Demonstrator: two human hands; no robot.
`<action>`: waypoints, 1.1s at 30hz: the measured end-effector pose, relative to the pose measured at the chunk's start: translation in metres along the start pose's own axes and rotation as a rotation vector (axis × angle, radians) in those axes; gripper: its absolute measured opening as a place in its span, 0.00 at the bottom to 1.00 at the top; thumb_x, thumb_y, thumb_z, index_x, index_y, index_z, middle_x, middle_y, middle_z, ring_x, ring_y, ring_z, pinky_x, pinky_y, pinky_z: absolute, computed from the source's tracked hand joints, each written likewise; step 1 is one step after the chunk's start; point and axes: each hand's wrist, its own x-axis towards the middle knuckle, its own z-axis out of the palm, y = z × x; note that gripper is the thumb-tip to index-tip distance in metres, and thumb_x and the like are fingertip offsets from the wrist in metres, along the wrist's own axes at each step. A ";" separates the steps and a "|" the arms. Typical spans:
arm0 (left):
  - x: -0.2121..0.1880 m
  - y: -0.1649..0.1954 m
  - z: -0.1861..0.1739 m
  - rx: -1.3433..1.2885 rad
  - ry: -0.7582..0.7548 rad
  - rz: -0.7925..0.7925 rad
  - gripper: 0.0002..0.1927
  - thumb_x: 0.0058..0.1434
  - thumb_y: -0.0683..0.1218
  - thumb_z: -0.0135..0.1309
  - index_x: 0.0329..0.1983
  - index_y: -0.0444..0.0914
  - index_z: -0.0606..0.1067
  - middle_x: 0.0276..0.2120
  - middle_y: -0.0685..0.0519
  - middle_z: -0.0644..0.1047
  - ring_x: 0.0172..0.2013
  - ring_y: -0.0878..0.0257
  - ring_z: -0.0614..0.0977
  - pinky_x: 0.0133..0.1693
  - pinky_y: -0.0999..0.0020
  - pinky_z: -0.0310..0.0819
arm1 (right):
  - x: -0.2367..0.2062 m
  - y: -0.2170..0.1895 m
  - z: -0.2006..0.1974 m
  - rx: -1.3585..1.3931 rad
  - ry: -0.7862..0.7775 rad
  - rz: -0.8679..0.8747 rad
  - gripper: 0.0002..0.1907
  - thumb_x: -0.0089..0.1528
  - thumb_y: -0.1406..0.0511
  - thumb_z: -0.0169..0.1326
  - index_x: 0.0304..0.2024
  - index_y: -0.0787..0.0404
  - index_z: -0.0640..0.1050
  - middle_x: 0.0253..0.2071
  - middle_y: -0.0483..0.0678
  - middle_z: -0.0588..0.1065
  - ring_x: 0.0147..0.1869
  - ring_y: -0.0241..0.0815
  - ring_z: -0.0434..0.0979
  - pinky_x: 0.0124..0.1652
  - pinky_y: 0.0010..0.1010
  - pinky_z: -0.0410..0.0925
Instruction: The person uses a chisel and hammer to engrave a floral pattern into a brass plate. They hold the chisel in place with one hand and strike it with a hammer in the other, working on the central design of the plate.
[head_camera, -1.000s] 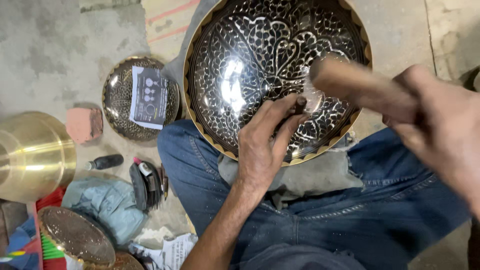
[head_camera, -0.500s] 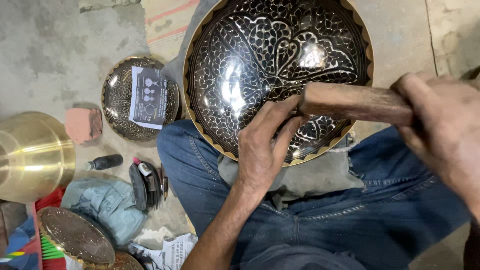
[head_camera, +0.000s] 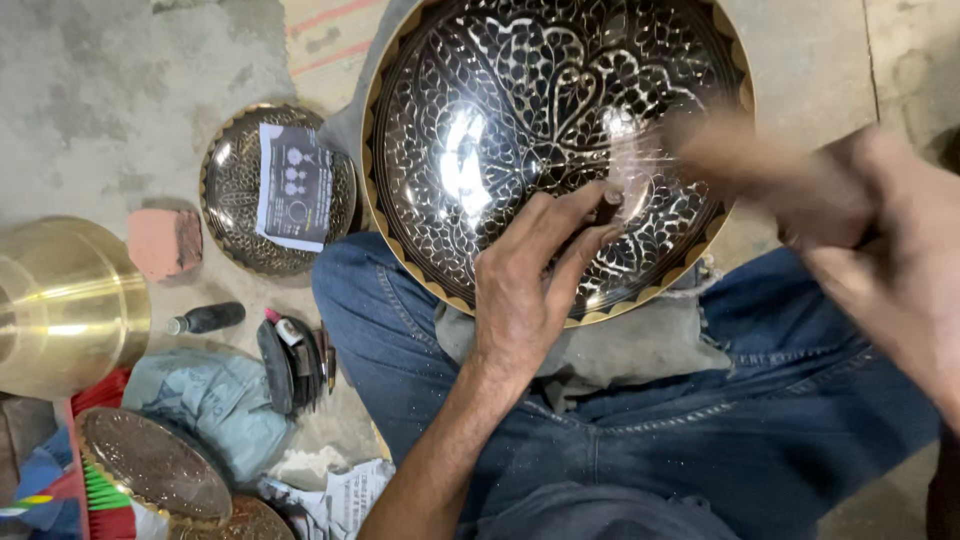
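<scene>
Left hand (head_camera: 525, 290) pinches a chisel (head_camera: 606, 207) against the bowl (head_camera: 520, 120), centre frame; right hand (head_camera: 880, 240) grips a blurred mallet (head_camera: 720, 150), raised above it.

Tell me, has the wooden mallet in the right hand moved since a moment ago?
Yes. The wooden mallet, blurred with motion in the right hand, now sits higher against the big patterned bowl than half a second ago.

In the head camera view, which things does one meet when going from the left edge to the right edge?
Brass bowl → pink block → small patterned bowl with a paper card → left hand on the large engraved bowl → blurred wooden mallet → right hand.
</scene>
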 end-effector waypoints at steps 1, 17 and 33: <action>0.000 0.000 0.001 0.017 -0.008 -0.010 0.17 0.70 0.45 0.58 0.61 0.44 0.75 0.37 0.57 0.78 0.31 0.73 0.80 0.27 0.80 0.80 | 0.000 0.003 0.000 -0.223 -0.014 -0.089 0.18 0.57 0.76 0.60 0.49 0.65 0.72 0.36 0.55 0.76 0.38 0.49 0.80 0.38 0.37 0.72; 0.000 -0.003 0.001 0.081 0.011 0.058 0.19 0.70 0.47 0.58 0.64 0.44 0.74 0.36 0.60 0.76 0.31 0.74 0.77 0.28 0.80 0.78 | -0.004 -0.019 -0.002 -0.309 -0.040 -0.038 0.19 0.56 0.75 0.59 0.49 0.62 0.72 0.35 0.52 0.75 0.36 0.47 0.80 0.34 0.37 0.73; 0.001 0.002 -0.005 0.042 -0.022 0.043 0.20 0.69 0.48 0.60 0.64 0.46 0.74 0.36 0.59 0.74 0.30 0.74 0.76 0.28 0.78 0.77 | -0.016 -0.004 0.000 -0.038 0.009 0.013 0.20 0.57 0.72 0.56 0.52 0.63 0.70 0.37 0.52 0.76 0.40 0.49 0.81 0.40 0.38 0.71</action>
